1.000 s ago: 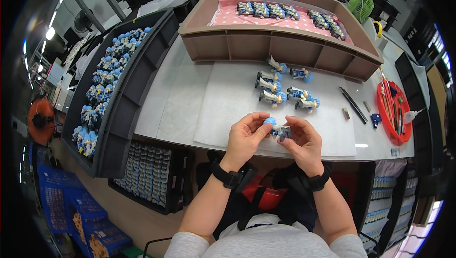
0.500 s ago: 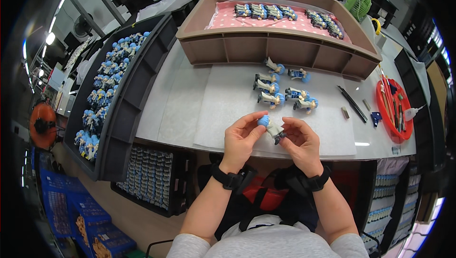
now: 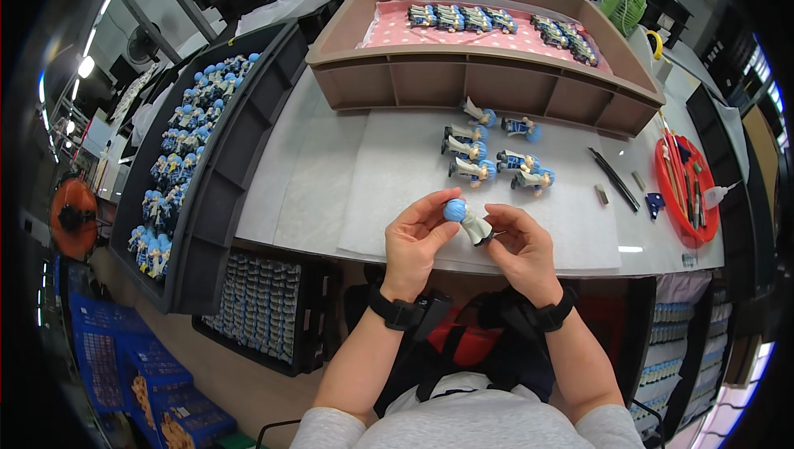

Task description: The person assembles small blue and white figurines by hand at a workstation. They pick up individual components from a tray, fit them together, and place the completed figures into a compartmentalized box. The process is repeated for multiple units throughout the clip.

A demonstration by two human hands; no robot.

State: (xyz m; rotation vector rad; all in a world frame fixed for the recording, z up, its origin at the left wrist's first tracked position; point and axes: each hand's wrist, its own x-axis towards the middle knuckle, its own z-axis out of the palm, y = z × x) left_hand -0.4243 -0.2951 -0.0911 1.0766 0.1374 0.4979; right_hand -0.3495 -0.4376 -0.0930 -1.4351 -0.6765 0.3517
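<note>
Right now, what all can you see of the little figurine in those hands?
The figurine looks like painted plastic: rounded blue hair, a long pale coat, dark feet. Its face doesn't show. It slants, head toward the picture's upper left, above the white sheet. The left hand holds the head end, the right hand the foot end.

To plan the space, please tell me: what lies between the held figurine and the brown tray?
In the head view, several blue-haired figurines lie on the white sheet between the held figurine and the brown tray.
</note>
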